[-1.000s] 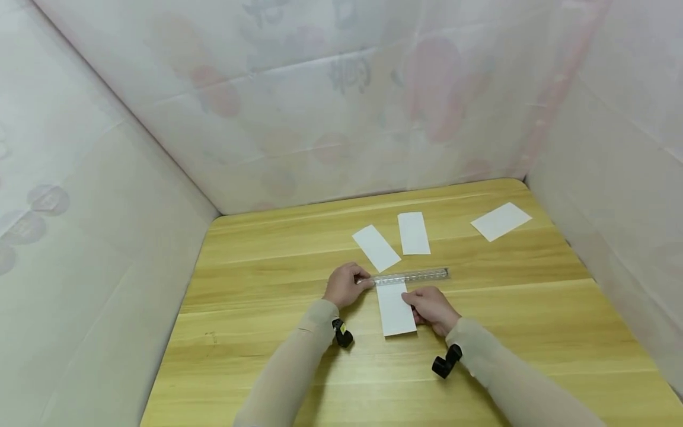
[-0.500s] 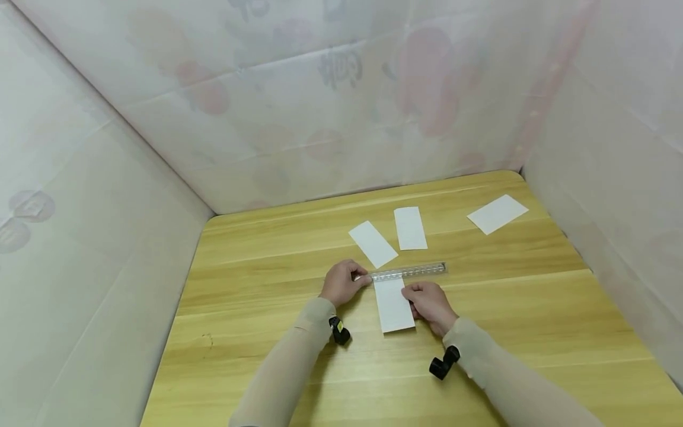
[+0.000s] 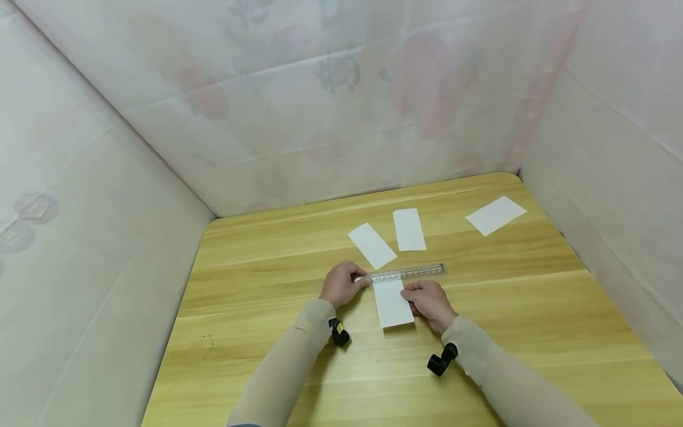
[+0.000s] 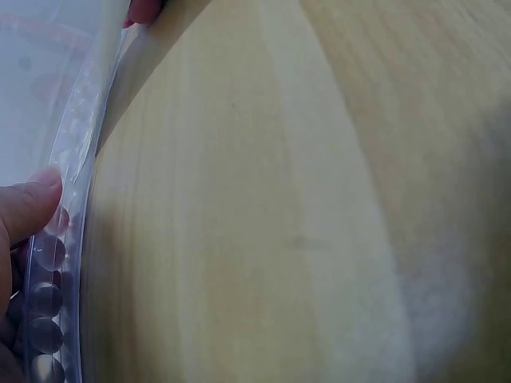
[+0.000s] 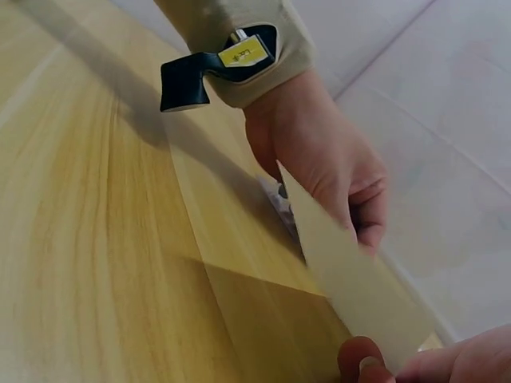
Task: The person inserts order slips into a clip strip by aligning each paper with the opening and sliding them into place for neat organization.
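A clear plastic ruler (image 3: 421,271) lies across the far end of a white paper rectangle (image 3: 393,303) in the head view. My left hand (image 3: 341,286) pinches the ruler's left end between thumb and fingers. From the right, my right hand (image 3: 431,303) pinches the paper's right edge, thumb on top. The near end of the paper is raised, with a shadow on the wood under it. In the right wrist view the paper (image 5: 351,279) slants up from the table, between my left hand and the right fingertips (image 5: 363,355). Round hollows mark the ruler (image 4: 45,335) in the left wrist view.
Beyond the ruler lie two more white paper rectangles, one slanted (image 3: 372,245) and one nearly straight (image 3: 409,229). A third paper rectangle (image 3: 496,215) is at the far right. Pale printed sheeting (image 3: 299,130) walls the wooden table (image 3: 256,367) at the back and both sides.
The near end of the paper has risen a little off the table, lifted by my right hand. The left hand stays on the ruler, and the head view has shifted slightly.
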Motion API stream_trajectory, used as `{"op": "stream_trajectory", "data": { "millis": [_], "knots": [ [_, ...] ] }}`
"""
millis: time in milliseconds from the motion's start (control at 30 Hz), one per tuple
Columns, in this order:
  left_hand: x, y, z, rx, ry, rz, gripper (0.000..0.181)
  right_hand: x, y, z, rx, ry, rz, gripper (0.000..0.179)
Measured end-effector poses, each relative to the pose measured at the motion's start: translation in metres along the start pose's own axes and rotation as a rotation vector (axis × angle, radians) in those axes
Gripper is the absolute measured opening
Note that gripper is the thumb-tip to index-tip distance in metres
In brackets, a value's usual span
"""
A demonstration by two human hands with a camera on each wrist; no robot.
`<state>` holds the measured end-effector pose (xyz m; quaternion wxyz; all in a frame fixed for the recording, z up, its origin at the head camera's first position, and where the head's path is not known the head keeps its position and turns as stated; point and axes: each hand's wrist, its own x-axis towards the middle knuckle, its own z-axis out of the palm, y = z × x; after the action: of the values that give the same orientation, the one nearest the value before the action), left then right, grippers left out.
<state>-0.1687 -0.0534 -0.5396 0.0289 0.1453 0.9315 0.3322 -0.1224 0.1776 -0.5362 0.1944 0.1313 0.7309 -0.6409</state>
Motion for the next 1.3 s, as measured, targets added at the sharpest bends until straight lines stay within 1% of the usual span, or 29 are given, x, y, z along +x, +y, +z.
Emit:
{"op": "stream_trajectory", "data": {
  "millis": [100,200,300,400,567,700,833,1033,1300],
  "knots": [
    [0.001,0.002,0.0,-0.002,-0.007,0.0,0.017,0.001,0.001,-0.002,-0.032,0.018,-0.036,0.031],
    [0.001,0.004,0.0,-0.005,-0.012,-0.009,0.017,0.001,0.002,-0.002,-0.076,0.032,-0.073,0.029],
    [0.001,0.003,0.0,-0.002,-0.013,-0.016,0.016,0.001,0.002,-0.001,-0.118,0.04,-0.089,0.025],
    [0.0,0.002,0.001,-0.002,-0.011,-0.013,0.017,-0.001,0.002,0.0,-0.137,0.061,-0.091,0.023],
    [0.001,0.0,0.001,0.001,0.003,0.005,0.017,-0.001,0.004,-0.002,-0.142,0.092,-0.107,0.024],
    [0.001,-0.001,0.002,0.01,0.006,0.002,0.017,0.001,0.007,-0.005,-0.131,0.105,-0.11,0.025],
    [0.0,-0.002,0.003,0.015,0.003,-0.003,0.017,0.002,0.009,-0.007,-0.127,0.105,-0.105,0.026],
    [0.0,-0.005,0.005,0.025,0.014,0.015,0.016,0.0,0.01,-0.013,-0.139,0.098,-0.1,0.025],
    [0.0,-0.003,0.004,0.034,0.021,0.02,0.017,0.0,0.009,-0.02,-0.133,0.1,-0.094,0.028]
  ]
}}
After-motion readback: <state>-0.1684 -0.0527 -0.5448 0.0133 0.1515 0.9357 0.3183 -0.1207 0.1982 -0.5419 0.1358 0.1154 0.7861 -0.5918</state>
